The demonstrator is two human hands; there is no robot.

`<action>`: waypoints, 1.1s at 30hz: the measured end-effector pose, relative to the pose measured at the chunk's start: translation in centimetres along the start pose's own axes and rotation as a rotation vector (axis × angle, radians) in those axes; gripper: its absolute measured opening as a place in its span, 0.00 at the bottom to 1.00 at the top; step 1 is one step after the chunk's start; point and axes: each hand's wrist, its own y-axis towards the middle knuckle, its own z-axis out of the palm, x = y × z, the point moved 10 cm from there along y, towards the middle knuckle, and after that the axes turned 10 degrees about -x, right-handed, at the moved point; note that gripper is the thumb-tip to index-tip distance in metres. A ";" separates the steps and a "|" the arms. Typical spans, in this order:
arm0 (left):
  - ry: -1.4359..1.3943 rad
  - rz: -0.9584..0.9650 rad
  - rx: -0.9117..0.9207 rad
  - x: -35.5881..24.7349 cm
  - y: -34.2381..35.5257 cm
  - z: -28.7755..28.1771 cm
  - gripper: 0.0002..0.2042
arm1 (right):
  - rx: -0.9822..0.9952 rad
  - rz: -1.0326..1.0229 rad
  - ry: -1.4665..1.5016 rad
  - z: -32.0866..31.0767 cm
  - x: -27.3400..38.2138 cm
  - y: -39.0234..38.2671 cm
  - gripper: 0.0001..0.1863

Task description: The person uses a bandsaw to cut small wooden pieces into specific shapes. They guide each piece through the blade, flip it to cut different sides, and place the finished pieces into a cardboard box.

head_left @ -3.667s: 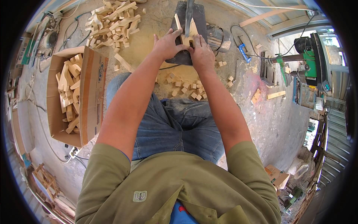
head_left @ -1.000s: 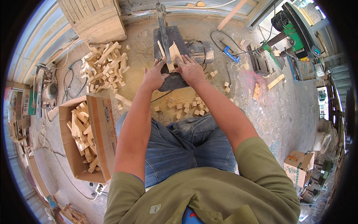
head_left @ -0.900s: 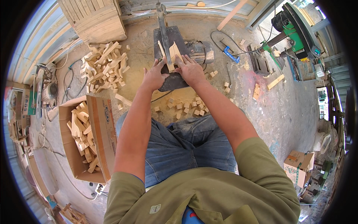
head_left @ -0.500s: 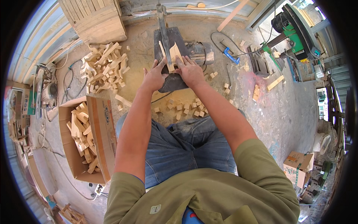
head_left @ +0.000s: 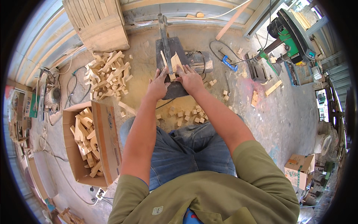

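The left hand (head_left: 157,86) and right hand (head_left: 191,80), fingers spread, flank the wood (head_left: 177,62) on the saw (head_left: 176,90); it looks unfinished, while shaped pieces (head_left: 84,135) lie in the box (head_left: 108,145).

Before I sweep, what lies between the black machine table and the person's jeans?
In the head view, small wooden blocks and part of a dark cable lie on the dusty floor between the black machine table and the jeans.

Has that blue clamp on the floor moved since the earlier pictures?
No, neither way: the blue clamp still lies between the motor and the green machine; only the whole view has shifted.
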 end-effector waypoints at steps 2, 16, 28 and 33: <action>-0.011 0.051 -0.018 -0.1 -0.2 0.1 0.39 | -0.012 -0.007 0.018 0.0 0.0 0.1 0.36; 0.157 0.025 0.087 -0.1 -0.8 0.4 0.39 | -0.034 -0.009 0.027 -0.5 0.2 0.1 0.35; 0.203 0.017 0.116 0.3 -0.1 0.3 0.38 | -0.063 0.007 0.013 -0.5 0.2 0.1 0.34; 0.206 0.003 0.126 0.1 -0.3 0.1 0.39 | -0.052 0.006 -0.013 -0.5 0.2 0.2 0.34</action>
